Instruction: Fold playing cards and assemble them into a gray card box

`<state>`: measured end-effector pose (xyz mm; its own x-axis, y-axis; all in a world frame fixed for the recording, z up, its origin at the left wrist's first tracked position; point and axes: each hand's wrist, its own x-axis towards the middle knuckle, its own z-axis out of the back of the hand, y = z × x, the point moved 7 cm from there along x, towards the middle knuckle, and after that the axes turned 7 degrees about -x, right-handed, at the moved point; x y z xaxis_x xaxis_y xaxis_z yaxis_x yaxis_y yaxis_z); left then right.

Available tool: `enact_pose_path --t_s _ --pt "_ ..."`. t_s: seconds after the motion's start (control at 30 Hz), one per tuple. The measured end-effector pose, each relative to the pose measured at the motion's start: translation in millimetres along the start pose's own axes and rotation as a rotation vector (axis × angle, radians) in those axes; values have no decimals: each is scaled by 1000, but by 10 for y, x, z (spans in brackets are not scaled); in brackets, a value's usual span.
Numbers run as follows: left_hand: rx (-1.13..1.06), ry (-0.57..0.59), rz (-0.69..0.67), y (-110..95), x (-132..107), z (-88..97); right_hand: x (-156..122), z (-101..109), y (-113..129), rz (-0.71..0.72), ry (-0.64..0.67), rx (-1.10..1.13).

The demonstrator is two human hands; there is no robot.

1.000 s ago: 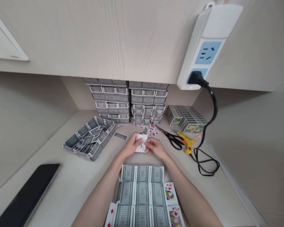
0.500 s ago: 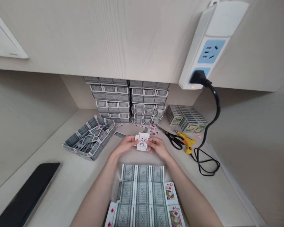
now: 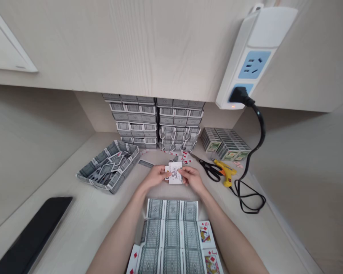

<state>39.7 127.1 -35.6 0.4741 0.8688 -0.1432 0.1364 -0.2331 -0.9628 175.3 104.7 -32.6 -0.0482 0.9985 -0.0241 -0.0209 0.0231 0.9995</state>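
Both hands meet over the desk around a few playing cards (image 3: 175, 170), whose top face is a joker. My left hand (image 3: 157, 176) pinches their left side, where a second card sticks out from behind. My right hand (image 3: 192, 177) grips the right edge with its thumb on the face. Below, between my forearms, lies a panel of joined playing cards (image 3: 171, 230), mostly backs up, with face cards sticking out at the right and a diamond card at the left. Small red-marked card pieces (image 3: 185, 156) lie just beyond my hands.
At left stand a card-built tray (image 3: 118, 182) with loose cards and a black flat object (image 3: 37, 232). Stacked card boxes (image 3: 135, 118) line the back. Scissors (image 3: 210, 169), a yellow glue gun (image 3: 227, 173) with its black cord, and card packs (image 3: 227, 142) are at right. A power strip (image 3: 254, 57) hangs above.
The held cards and both hands have shifted slightly to the right, and the joker covers more of the card behind it. The view has tilted a little; other things stay put.
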Motion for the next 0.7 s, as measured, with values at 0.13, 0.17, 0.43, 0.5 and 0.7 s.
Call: enact_pose_path --t_s 0.13,0.17,0.43,0.5,0.7 --pt "31 2 -22 -28 4 35 -1 12 20 8 -12 -19" --pt "44 5 -30 -45 -2 49 -1 14 25 13 -12 -20" --pt "-77 -54 -1 -58 -29 131 -3 7 17 19 -11 -75" --pt "-45 -91 -17 -43 -10 146 -10 3 12 20 -26 -91" --pt "15 -135 -43 -23 17 153 -26 6 -5 26 -76 -148"
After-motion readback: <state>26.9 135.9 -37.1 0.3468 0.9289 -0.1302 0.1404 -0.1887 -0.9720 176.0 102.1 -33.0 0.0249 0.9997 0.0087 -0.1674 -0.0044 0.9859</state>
